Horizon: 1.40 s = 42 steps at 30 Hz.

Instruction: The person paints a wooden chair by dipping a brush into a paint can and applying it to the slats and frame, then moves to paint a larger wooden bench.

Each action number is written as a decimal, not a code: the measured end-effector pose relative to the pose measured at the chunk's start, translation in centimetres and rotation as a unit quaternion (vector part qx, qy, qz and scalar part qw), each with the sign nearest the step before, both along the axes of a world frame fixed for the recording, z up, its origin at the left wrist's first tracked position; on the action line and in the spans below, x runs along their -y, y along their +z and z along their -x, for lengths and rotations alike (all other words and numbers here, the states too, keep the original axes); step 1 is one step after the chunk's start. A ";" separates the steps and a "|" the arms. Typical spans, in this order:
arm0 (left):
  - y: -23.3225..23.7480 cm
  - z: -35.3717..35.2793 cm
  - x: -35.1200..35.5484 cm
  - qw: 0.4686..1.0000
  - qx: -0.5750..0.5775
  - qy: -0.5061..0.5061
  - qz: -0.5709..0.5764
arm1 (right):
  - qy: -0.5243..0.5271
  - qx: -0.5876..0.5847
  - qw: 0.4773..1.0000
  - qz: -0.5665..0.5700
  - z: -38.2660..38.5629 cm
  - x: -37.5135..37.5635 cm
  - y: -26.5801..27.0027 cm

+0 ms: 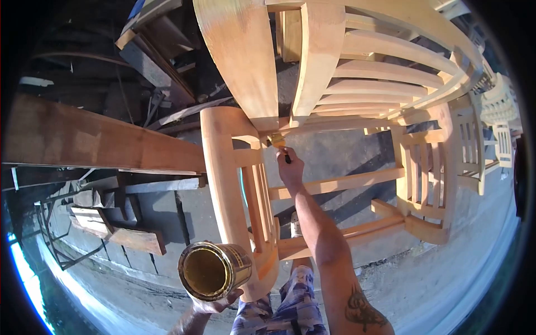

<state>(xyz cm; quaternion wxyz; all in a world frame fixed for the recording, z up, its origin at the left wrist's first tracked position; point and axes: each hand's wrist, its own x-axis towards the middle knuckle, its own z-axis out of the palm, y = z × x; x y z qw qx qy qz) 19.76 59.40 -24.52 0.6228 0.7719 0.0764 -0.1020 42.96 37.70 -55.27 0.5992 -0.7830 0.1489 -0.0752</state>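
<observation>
My right hand is closed round the dark handle of a paintbrush. The brush's bristle end is right at the corner where the armrest meets the back of a pale wooden bench frame. Low on the left, my left hand holds a metal paint can from underneath. The can has no lid, and its mouth faces up with brownish liquid inside. Curved slats run across the bench's back, and its seat area shows only bare rails.
A wide brown beam reaches in from the left towards the armrest. Scrap boards and stacked timber lie on the left. More slatted wooden furniture stands to the right, on concrete ground.
</observation>
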 end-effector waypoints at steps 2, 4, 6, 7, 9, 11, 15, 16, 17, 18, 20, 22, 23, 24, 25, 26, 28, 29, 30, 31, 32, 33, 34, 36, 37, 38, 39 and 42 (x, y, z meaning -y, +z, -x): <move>0.0 0.2 0.0 1.000 -0.001 0.000 -0.001 | -0.011 -0.063 0.998 -0.027 -0.1 -0.2 0.0; -0.1 0.3 0.1 1.000 -0.001 0.002 -0.003 | -0.011 -0.083 0.995 -0.057 -1.9 -1.2 2.6; 0.0 0.6 0.2 1.000 -0.001 0.002 -0.005 | -0.039 -0.051 0.994 -0.084 -2.5 -2.7 2.9; 0.0 0.6 0.1 1.000 0.000 0.002 -0.006 | -0.054 -0.035 0.993 -0.096 -2.5 -3.0 3.2; -0.1 0.9 0.0 1.000 0.001 0.004 -0.004 | -0.029 0.036 0.986 -0.162 0.4 -2.6 5.7; -0.2 1.1 -0.1 1.000 0.005 0.006 -0.001 | 0.003 0.101 0.969 -0.227 4.2 -1.7 11.4; -0.3 1.2 -0.5 1.000 0.014 0.016 0.000 | 0.044 0.190 0.914 -0.355 6.4 0.7 19.2; -0.3 1.3 -0.6 1.000 0.016 0.019 0.001 | 0.038 0.185 0.905 -0.381 6.5 1.0 19.8; -0.3 1.3 -0.6 1.000 0.017 0.021 0.002 | 0.033 0.180 0.895 -0.407 6.4 1.3 20.2; -0.4 1.4 -0.6 1.000 0.020 0.023 0.004 | 0.029 0.175 0.885 -0.431 6.4 1.7 20.5; -0.4 1.4 -0.6 0.999 0.021 0.026 0.005 | 0.029 0.169 0.896 -0.410 6.8 2.1 19.2; -0.4 1.6 -0.5 0.999 0.023 0.028 0.006 | 0.018 0.169 0.923 -0.346 6.8 1.7 19.3; -0.4 1.7 -0.5 0.999 0.021 0.028 0.005 | 0.009 0.170 0.932 -0.319 6.5 1.1 19.0; -0.5 1.7 -0.5 0.999 0.020 0.027 0.004 | -0.002 0.170 0.941 -0.293 5.7 0.1 18.6; -0.5 1.7 -0.5 0.999 0.020 0.026 0.004 | -0.013 0.172 0.949 -0.265 4.8 -0.9 17.9; -0.6 1.7 -0.4 1.000 0.018 0.025 0.004 | -0.024 0.175 0.955 -0.237 3.9 -1.8 17.1; -0.7 1.8 -0.3 1.000 0.020 0.024 0.003 | -0.069 0.125 0.948 -0.284 2.8 -3.0 12.4; -0.9 1.7 -0.4 0.999 0.020 0.024 0.003 | -0.086 0.103 0.950 -0.282 2.3 -3.3 9.6; -1.0 1.7 -0.3 1.000 0.020 0.022 0.004 | -0.103 0.079 0.951 -0.280 2.0 -3.6 7.1; -1.2 1.6 -0.3 1.000 0.020 0.022 0.003 | -0.110 0.067 0.948 -0.291 1.7 -3.8 4.9; -1.3 1.5 -0.4 1.000 0.022 0.020 0.003 | -0.112 0.053 0.947 -0.295 1.7 -3.9 3.2; -1.5 1.4 -0.4 1.000 0.024 0.019 0.002 | -0.113 0.042 0.946 -0.300 1.3 -3.9 2.3; -1.5 1.3 -0.4 1.000 0.023 0.019 0.002 | -0.115 0.029 0.945 -0.304 1.2 -3.8 1.5; -1.4 1.4 -0.4 1.000 0.023 0.019 -0.001 | -0.132 -0.018 0.945 -0.298 1.4 -3.6 -0.9; -1.3 1.4 -0.4 0.999 0.024 0.020 -0.003 | -0.133 -0.030 0.942 -0.306 1.5 -3.2 -3.5; -1.1 1.5 -0.4 0.999 0.025 0.021 -0.004 | -0.134 -0.040 0.939 -0.314 1.2 -2.9 -4.8; -0.9 1.5 -0.4 0.999 0.026 0.022 -0.004 | -0.132 -0.049 0.941 -0.307 0.8 -2.6 -4.5; -0.5 1.8 -0.4 0.999 0.029 0.025 -0.009 | -0.133 -0.079 0.949 -0.275 -0.4 -2.4 -3.5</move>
